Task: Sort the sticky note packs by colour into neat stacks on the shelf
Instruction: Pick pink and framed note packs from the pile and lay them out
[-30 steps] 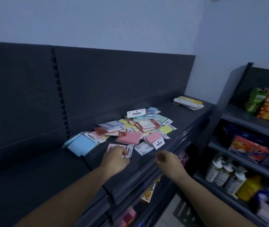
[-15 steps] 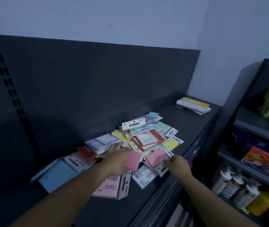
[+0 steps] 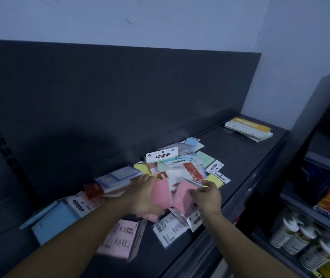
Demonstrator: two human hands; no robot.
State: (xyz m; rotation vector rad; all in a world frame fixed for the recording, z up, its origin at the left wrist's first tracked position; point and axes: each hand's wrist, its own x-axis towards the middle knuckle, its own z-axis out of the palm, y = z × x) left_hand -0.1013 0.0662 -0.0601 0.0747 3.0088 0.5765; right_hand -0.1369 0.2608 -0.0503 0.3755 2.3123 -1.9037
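Lying on the dark shelf (image 3: 240,157), a mixed pile (image 3: 180,167) of sticky note packs is seen in the head view. It is spread from the left part of the surface to the middle, close to the back panel (image 3: 120,97).

A pink pack (image 3: 163,194) is held by the left hand (image 3: 144,195) above the front part of the pile, with the fingers curled around its left side. Just beside it, a second pink pack (image 3: 184,195) is pinched at its upper right edge by the right hand (image 3: 208,195), the fingers being bent and narrow. This part is blurred, so it cannot be told if the two packs touch.

A blue pack (image 3: 57,219) is placed at the left end of the pile. A pale pink pack (image 3: 122,237) lies near the front edge, under the left forearm. A white header card (image 3: 162,156) with the words STICKY NOTE stands up at the back of the pile, and a yellow pack (image 3: 215,180) lies at its right side.

Well apart, in the far right corner of the surface, a small stack (image 3: 248,129) of white and yellow packs is seen.

On the neighbouring rack at the right, white bottles (image 3: 292,237) are kept.
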